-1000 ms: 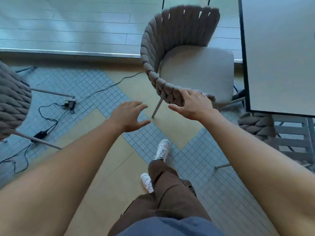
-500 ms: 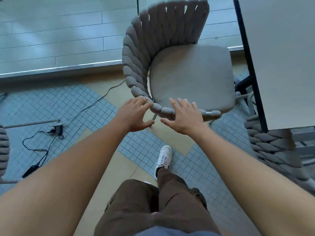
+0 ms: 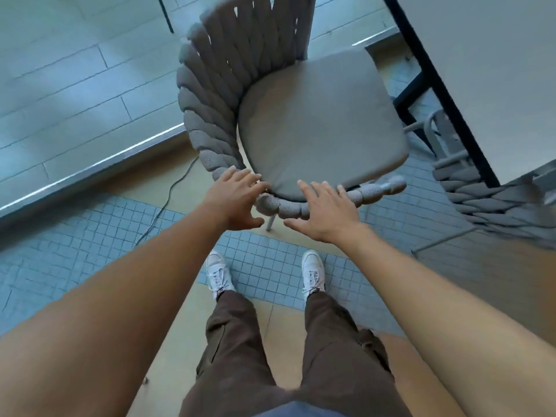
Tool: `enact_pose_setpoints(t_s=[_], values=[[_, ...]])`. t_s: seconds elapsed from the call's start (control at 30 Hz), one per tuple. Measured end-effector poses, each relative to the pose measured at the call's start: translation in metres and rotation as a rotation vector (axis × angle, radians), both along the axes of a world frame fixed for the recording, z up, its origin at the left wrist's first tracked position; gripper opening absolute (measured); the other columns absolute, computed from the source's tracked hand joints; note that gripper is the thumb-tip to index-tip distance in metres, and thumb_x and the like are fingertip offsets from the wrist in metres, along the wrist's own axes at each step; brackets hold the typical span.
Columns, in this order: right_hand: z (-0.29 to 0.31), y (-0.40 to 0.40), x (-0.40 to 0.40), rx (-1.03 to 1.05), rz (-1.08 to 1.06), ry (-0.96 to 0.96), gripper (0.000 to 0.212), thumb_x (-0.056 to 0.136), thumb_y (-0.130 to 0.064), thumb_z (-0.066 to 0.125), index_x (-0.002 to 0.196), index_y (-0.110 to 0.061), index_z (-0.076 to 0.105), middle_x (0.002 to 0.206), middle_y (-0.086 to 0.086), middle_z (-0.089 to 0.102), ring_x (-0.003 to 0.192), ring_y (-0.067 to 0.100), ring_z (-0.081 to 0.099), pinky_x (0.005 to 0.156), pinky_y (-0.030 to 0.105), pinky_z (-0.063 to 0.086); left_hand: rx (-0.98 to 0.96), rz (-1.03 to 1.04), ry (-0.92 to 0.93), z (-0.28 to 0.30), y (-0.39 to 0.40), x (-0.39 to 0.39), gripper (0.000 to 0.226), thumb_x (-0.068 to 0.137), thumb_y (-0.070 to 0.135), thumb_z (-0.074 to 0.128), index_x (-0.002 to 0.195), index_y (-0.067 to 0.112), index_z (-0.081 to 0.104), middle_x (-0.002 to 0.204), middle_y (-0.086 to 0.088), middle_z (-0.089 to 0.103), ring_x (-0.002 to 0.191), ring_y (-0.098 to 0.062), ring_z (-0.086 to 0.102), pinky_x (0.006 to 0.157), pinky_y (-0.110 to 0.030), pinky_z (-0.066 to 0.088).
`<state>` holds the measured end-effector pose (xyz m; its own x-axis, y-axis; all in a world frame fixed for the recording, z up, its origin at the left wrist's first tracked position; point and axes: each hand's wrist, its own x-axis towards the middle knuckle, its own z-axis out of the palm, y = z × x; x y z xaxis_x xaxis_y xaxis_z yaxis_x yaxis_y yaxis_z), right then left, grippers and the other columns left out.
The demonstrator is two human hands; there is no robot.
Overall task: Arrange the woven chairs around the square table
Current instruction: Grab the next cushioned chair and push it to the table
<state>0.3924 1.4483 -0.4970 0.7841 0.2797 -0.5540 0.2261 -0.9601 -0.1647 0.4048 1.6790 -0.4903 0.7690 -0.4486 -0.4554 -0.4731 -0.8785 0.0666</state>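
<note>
Both hands, left hand (image 3: pixel 236 200) and right hand (image 3: pixel 326 210), are spread open over the woven chair's (image 3: pixel 301 115) near rim; the chair is placed at ten o'clock of the tabletop (image 3: pixel 487 70).

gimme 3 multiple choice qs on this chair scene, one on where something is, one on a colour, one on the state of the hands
1. Where is the table relative to the woven chair being reached for?
A. upper right of it
B. lower left of it
C. on top of it

2. What colour are the shoes?
A. black
B. white
C. red

3. What are the left hand and right hand doing?
A. both closed in fists
B. both hanging at the person's sides
C. both open, fingers spread at the chair's rope arm

Answers:
1 A, the dark-edged tabletop fills the upper right corner past the seat cushion.
2 B, both shoes on the tiles are white.
3 C, neither hand has wrapped the rope yet.
</note>
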Motion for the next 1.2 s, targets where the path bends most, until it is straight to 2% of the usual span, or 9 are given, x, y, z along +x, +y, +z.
enact_pose_setpoints(t_s=[0.2, 0.3, 0.37, 0.43, 0.5, 0.6, 0.7, 0.87, 1.2], values=[[-0.020, 0.049, -0.007, 0.026, -0.134, -0.118, 0.105, 0.073, -0.085, 0.056, 0.154, -0.022, 0.037, 0.148, 0.003, 0.053, 0.146, 0.025, 0.036, 0.123, 0.052, 0.013, 0.110, -0.335, -0.015, -0.016, 0.040, 0.054, 0.087, 0.073, 0.076, 0.060, 0.147, 0.036, 0.040, 0.150, 0.006, 0.049, 0.140, -0.020, 0.040, 0.117, -0.041, 0.020], [-0.035, 0.075, 0.000, 0.042, -0.130, -0.201, 0.095, 0.071, -0.084, 0.062, 0.142, -0.021, 0.052, 0.134, 0.002, 0.064, 0.136, 0.023, 0.049, 0.121, 0.048, 0.023, 0.148, -0.427, -0.016, -0.023, 0.048, 0.077, 0.075, 0.074, 0.073, 0.059, 0.138, 0.036, 0.049, 0.138, 0.009, 0.059, 0.130, -0.018, 0.051, 0.111, -0.040, 0.031], [-0.045, 0.091, 0.004, 0.055, -0.185, -0.264, 0.079, 0.071, -0.079, 0.065, 0.126, -0.023, 0.062, 0.118, 0.000, 0.071, 0.117, 0.023, 0.062, 0.106, 0.042, 0.041, 0.129, -0.446, 0.003, -0.030, 0.047, 0.084, 0.059, 0.073, 0.067, 0.057, 0.122, 0.036, 0.062, 0.120, 0.009, 0.068, 0.112, -0.021, 0.064, 0.093, -0.037, 0.046], [-0.049, 0.100, 0.003, 0.062, -0.188, -0.327, 0.059, 0.074, -0.073, 0.062, 0.108, -0.025, 0.068, 0.100, -0.004, 0.073, 0.093, 0.026, 0.070, 0.078, 0.037, 0.050, 0.112, -0.421, -0.005, -0.034, 0.046, 0.082, 0.051, 0.069, 0.065, 0.057, 0.107, 0.034, 0.069, 0.105, 0.007, 0.071, 0.096, -0.025, 0.070, 0.071, -0.034, 0.047], [-0.053, 0.100, -0.001, 0.103, -0.167, -0.393, 0.047, 0.074, -0.063, 0.066, 0.094, -0.021, 0.072, 0.084, 0.000, 0.075, 0.074, 0.031, 0.072, 0.065, 0.036, 0.049, 0.115, -0.411, -0.021, -0.036, 0.045, 0.080, 0.050, 0.066, 0.065, 0.059, 0.101, 0.032, 0.071, 0.099, 0.005, 0.072, 0.091, -0.027, 0.070, 0.065, -0.033, 0.042], [-0.053, 0.095, -0.007, 0.157, -0.146, -0.494, 0.037, 0.065, -0.049, 0.082, 0.074, -0.015, 0.071, 0.063, 0.005, 0.070, 0.052, 0.032, 0.067, 0.056, 0.035, 0.049, 0.108, -0.397, -0.052, -0.038, 0.045, 0.077, 0.050, 0.065, 0.064, 0.058, 0.098, 0.029, 0.073, 0.094, 0.002, 0.072, 0.086, -0.029, 0.071, 0.063, -0.031, 0.040], [-0.050, 0.089, -0.013, 0.193, -0.134, -0.457, 0.036, 0.064, -0.046, 0.084, 0.073, -0.013, 0.072, 0.063, 0.006, 0.070, 0.052, 0.033, 0.067, 0.057, 0.036, 0.050, 0.100, -0.366, -0.041, -0.035, 0.040, 0.066, 0.046, 0.065, 0.060, 0.059, 0.094, 0.027, 0.073, 0.090, 0.001, 0.071, 0.085, -0.028, 0.071, 0.064, -0.031, 0.041], [-0.047, 0.074, -0.025, 0.255, -0.060, -0.465, 0.036, 0.056, -0.039, 0.085, 0.062, -0.011, 0.063, 0.052, 0.005, 0.062, 0.041, 0.029, 0.060, 0.046, 0.035, 0.051, 0.089, -0.365, -0.031, -0.038, 0.032, 0.042, 0.044, 0.069, 0.056, 0.056, 0.096, 0.027, 0.073, 0.089, 0.001, 0.070, 0.086, -0.027, 0.070, 0.064, -0.029, 0.042], [-0.046, 0.038, 0.004, 0.239, 0.006, -0.444, 0.037, 0.058, -0.045, 0.086, 0.065, -0.015, 0.065, 0.057, 0.004, 0.067, 0.047, 0.029, 0.064, 0.052, 0.033, 0.047, 0.070, -0.309, -0.057, -0.042, 0.004, 0.058, 0.044, 0.069, 0.060, 0.059, 0.095, 0.028, 0.073, 0.087, 0.001, 0.072, 0.083, -0.028, 0.070, 0.065, -0.029, 0.040]])
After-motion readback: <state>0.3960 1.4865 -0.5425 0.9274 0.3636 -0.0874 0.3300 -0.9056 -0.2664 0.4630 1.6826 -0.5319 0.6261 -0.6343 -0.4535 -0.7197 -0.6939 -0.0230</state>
